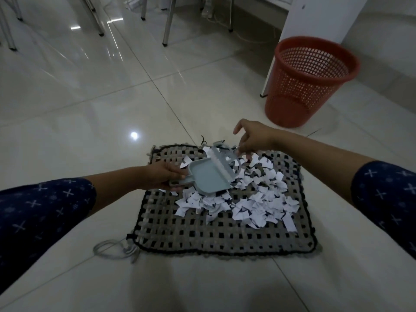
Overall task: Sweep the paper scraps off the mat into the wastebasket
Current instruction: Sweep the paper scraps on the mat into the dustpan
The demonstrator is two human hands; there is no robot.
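A woven grey-and-black mat (202,235) lies on the tiled floor, with several white paper scraps (254,199) piled on its right half. My left hand (162,174) grips the handle of a small pale-blue dustpan (204,179), which sits at the pile's left edge. A small pale brush (221,157) lies across the pan's mouth. My right hand (252,137) holds the brush's far end with the fingertips, index finger lifted. A red mesh wastebasket (308,84) stands upright on the floor, beyond the mat to the right.
A grey coiled cable (114,249) lies at the mat's near-left corner. A white cabinet panel (319,16) stands right behind the wastebasket. Metal chair and table legs (167,21) rise at the back. Glossy floor tiles (90,97) surround the mat.
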